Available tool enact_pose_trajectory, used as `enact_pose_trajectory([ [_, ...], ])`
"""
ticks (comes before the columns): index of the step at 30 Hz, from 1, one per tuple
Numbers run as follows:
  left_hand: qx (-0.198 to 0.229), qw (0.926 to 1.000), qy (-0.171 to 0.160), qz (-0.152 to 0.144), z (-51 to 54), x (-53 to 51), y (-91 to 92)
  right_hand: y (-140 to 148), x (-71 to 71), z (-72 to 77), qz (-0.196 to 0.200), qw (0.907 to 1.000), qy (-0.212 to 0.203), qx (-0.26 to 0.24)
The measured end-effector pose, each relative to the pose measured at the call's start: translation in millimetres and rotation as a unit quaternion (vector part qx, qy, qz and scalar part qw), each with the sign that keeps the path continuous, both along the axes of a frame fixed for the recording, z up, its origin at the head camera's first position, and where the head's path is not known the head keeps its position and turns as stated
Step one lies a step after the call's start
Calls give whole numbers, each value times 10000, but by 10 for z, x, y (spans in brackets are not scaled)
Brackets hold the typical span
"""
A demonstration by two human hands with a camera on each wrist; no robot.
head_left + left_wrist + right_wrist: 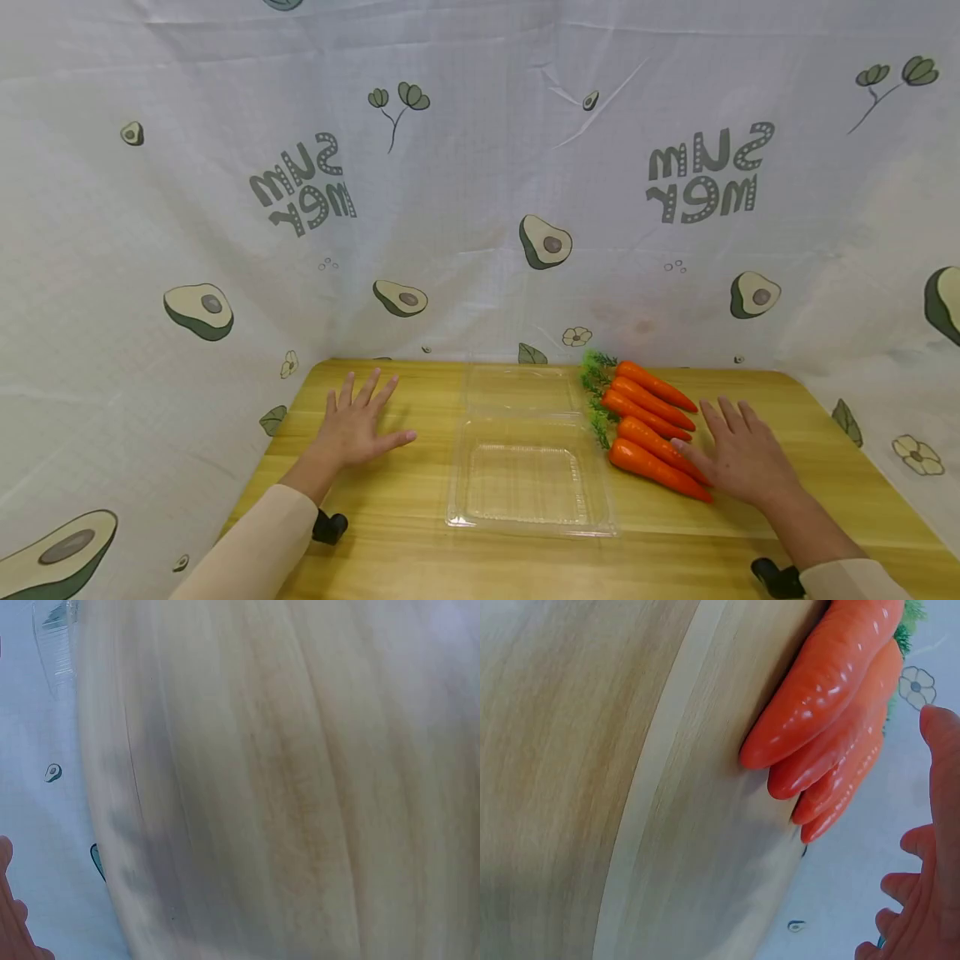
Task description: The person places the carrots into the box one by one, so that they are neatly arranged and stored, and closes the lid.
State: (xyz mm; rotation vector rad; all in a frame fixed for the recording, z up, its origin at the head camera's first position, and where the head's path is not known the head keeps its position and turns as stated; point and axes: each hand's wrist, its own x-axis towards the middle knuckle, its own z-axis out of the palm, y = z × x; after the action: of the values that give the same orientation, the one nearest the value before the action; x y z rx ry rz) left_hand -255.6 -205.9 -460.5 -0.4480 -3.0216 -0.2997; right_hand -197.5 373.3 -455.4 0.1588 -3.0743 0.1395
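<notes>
Several orange carrots [651,417] with green leafy tops [597,392] lie side by side on the wooden table, tips pointing right. In the right wrist view the nearest carrot [825,690] shows large, with others behind it. My right hand [738,454] is spread beside the carrot tips, holding nothing; its thumb is close to them, and whether it touches cannot be told. A clear plastic container [532,529] lies with its lid folded back, left of the carrots. Further left, my left hand [358,427] is spread with nothing in it; its fingers [15,915] edge into the left wrist view.
The wooden table [390,550] ends at the back against a white cloth [465,167] printed with avocados, flowers and lettering. Black pieces [328,527] show below both wrists, at the sleeve cuffs.
</notes>
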Motion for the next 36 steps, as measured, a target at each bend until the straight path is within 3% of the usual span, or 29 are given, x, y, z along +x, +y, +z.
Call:
enact_pose_trajectory([
  [11, 278, 9996, -79, -35, -46, 28, 61, -52, -1, 49, 138, 9989, -102, -434],
  [18, 362, 9993, -113, -18, -62, 45, 81, -116, 13, 75, -51, 9965, -200, -805],
  [25, 599, 9980, -170, -82, -64, 72, 103, -227, 32, 82, -74, 9953, -8, -967],
  [36, 998, 9943, -171, -334, -78, 116, 143, -360, 43, 137, -301, 9901, -155, -1361],
])
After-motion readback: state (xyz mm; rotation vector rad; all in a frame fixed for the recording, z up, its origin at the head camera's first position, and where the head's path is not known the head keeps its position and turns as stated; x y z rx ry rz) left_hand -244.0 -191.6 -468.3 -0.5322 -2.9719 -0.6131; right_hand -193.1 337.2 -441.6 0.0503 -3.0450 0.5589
